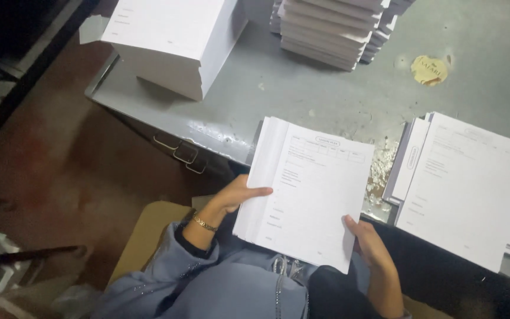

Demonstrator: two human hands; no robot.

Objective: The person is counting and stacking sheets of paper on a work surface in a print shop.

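A thick sheaf of white printed forms point(308, 189) is held over my lap, its far end resting at the edge of the grey metal table point(278, 88). My left hand point(237, 195) grips the sheaf's left edge, thumb on top; a gold bracelet sits on that wrist. My right hand point(368, 242) holds the lower right corner, thumb on the top sheet. The sheets are slightly fanned along the left side.
A tall block of white paper point(175, 41) stands at the table's far left corner. A pile of bound pads point(332, 26) is at the back. More loose forms point(473, 189) lie at the right. A round yellowish sticker point(429, 70) and paper scraps point(379, 171) are on the table.
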